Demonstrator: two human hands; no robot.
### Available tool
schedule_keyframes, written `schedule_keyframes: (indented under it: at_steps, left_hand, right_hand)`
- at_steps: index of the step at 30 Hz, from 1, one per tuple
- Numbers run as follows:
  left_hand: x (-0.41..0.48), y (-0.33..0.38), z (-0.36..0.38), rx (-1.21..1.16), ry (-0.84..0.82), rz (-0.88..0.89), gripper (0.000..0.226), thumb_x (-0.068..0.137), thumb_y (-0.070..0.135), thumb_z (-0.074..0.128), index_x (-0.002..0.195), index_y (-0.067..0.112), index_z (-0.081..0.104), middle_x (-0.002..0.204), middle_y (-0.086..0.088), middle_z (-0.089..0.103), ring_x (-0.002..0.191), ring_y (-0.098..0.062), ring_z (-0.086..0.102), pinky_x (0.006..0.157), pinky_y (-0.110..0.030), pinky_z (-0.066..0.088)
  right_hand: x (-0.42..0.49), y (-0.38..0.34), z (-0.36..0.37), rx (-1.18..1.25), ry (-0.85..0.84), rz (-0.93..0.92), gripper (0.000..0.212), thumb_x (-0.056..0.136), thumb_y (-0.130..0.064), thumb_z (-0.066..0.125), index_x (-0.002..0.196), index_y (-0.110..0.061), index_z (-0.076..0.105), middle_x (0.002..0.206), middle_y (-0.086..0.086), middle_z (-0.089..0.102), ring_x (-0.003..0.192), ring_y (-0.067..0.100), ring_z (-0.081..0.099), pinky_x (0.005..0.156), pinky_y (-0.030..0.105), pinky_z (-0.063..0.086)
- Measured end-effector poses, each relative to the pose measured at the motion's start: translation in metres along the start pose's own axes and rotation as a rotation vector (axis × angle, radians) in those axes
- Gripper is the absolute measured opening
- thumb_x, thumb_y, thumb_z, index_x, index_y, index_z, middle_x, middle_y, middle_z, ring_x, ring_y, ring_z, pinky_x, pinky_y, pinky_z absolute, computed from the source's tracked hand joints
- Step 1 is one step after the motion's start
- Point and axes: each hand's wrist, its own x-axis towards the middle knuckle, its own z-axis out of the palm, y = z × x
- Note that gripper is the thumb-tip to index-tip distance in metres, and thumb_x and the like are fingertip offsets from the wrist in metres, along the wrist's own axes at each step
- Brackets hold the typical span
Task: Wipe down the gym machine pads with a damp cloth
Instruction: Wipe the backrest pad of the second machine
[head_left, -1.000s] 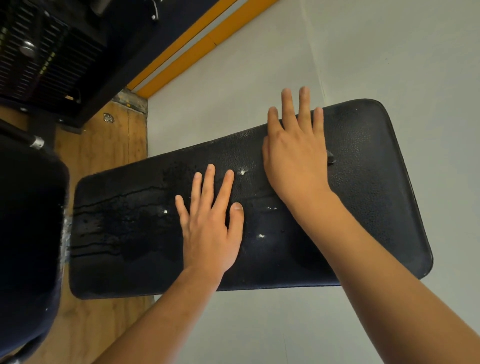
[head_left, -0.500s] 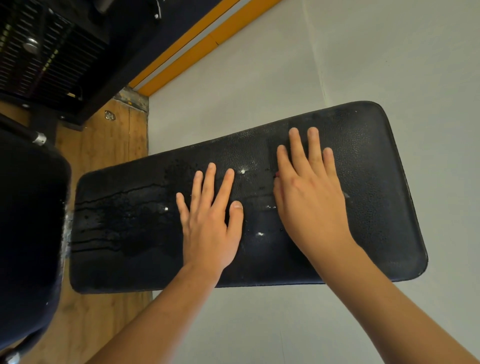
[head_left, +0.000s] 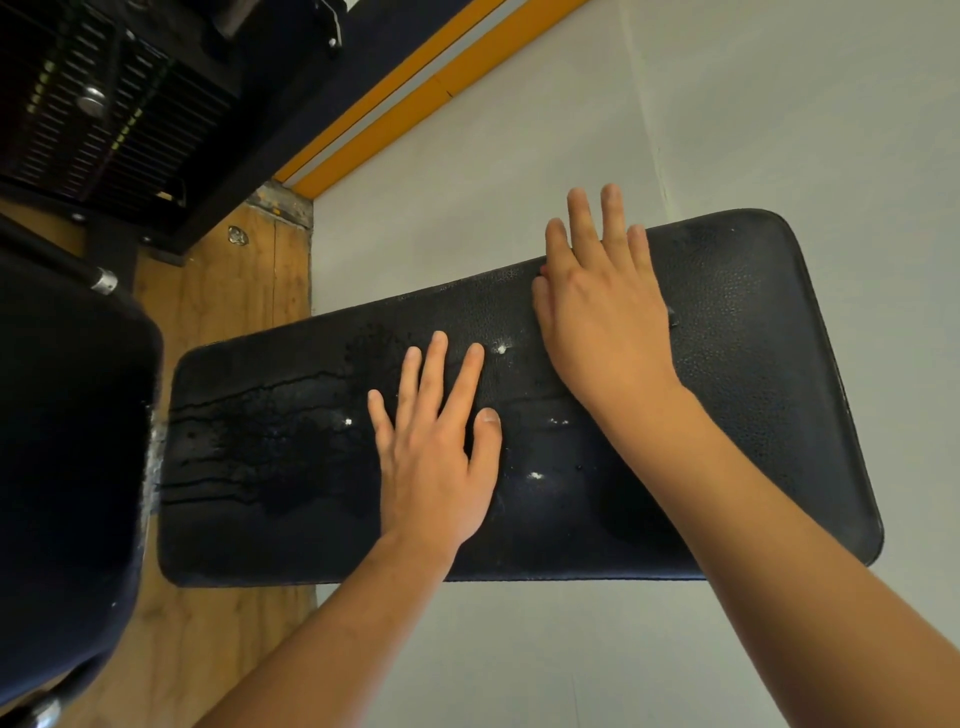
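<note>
A long black padded bench pad (head_left: 753, 389) stretches across the middle of the view. Its left part shows wet streaks and droplets (head_left: 249, 431). My left hand (head_left: 431, 457) lies flat on the middle of the pad, fingers straight and spread. My right hand (head_left: 602, 322) presses flat on the pad further right, and its fingertips reach past the far edge. A small dark bit (head_left: 672, 317) pokes out beside the right palm. No cloth shows plainly, and I cannot tell whether one lies under that palm.
A second black pad (head_left: 67, 441) fills the left edge, close to the bench pad's left end. A dark weight stack and frame (head_left: 104, 114) stand at the top left. Wooden flooring (head_left: 223, 322) lies below them, a pale grey surface (head_left: 519, 156) behind the pad, with a yellow stripe (head_left: 415, 98).
My right hand slid toward me across the pad, then back out to the far edge. The left hand has stayed in place.
</note>
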Motion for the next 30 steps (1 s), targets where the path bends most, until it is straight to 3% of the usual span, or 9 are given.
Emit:
schedule_keyframes:
  at_steps: [4,7,13,17,22,25,30]
  left_hand:
    - [0.002,-0.001,0.0,0.002,0.0,0.002,0.058,0.103,0.046,0.024,0.161,0.041,0.021,0.172,0.01,0.007,0.158,-0.012,-0.005,0.126,-0.059,0.001]
    - [0.001,0.0,-0.001,-0.003,-0.012,0.0,0.058,0.103,0.046,0.023,0.161,0.04,0.021,0.172,0.009,0.006,0.158,-0.012,-0.005,0.125,-0.059,0.001]
    - [0.002,0.006,-0.013,-0.085,-0.061,-0.021,0.059,0.103,0.051,0.018,0.161,0.04,0.017,0.171,0.012,0.004,0.157,-0.008,-0.007,0.126,-0.059,-0.002]
    - [0.02,0.024,-0.025,-0.26,-0.073,0.047,0.058,0.105,0.052,0.017,0.161,0.04,0.007,0.171,0.017,0.003,0.156,-0.001,-0.004,0.128,-0.049,-0.001]
    - [0.039,0.044,-0.029,-0.243,-0.181,0.118,0.057,0.106,0.056,0.012,0.161,0.043,0.006,0.171,0.014,0.001,0.157,-0.005,-0.002,0.127,-0.05,-0.005]
    - [0.041,0.042,-0.029,-0.271,-0.151,0.077,0.055,0.108,0.055,0.017,0.161,0.042,0.01,0.171,0.013,0.005,0.157,-0.006,-0.001,0.125,-0.045,-0.004]
    - [0.04,0.043,-0.028,-0.301,-0.093,0.041,0.055,0.106,0.049,0.042,0.158,0.037,0.031,0.168,0.011,0.021,0.157,-0.009,0.009,0.123,-0.04,0.003]
  right_hand:
    - [-0.017,0.006,-0.009,0.067,-0.09,-0.044,0.067,0.106,-0.053,0.036,0.159,-0.011,0.028,0.172,0.011,0.006,0.158,0.032,-0.007,0.127,0.048,0.007]
    - [-0.028,0.009,-0.015,0.061,-0.167,-0.071,0.084,0.098,-0.07,0.028,0.162,-0.014,0.022,0.172,0.01,0.001,0.158,0.031,-0.01,0.127,0.049,0.005]
    - [-0.035,0.017,-0.023,0.062,-0.181,-0.158,0.09,0.092,-0.078,0.019,0.163,-0.023,0.019,0.173,0.006,0.0,0.158,0.028,-0.011,0.125,0.053,-0.008]
    - [-0.047,0.029,-0.026,0.112,-0.159,-0.21,0.083,0.097,-0.073,0.027,0.164,-0.022,0.02,0.173,0.0,0.0,0.159,0.023,-0.006,0.125,0.054,-0.008]
    - [-0.061,0.047,-0.025,0.183,-0.16,-0.199,0.081,0.1,-0.063,0.032,0.165,-0.021,0.009,0.172,-0.002,-0.004,0.159,0.017,-0.003,0.126,0.045,-0.01]
    - [-0.069,0.057,-0.023,0.114,-0.14,-0.198,0.072,0.106,-0.058,0.026,0.164,-0.016,0.018,0.172,0.0,0.008,0.159,0.017,0.003,0.126,0.046,-0.009]
    - [-0.077,0.07,-0.017,-0.058,-0.062,-0.218,0.064,0.103,-0.046,0.03,0.159,-0.016,0.036,0.168,0.004,0.026,0.158,0.025,0.016,0.126,0.055,0.006]
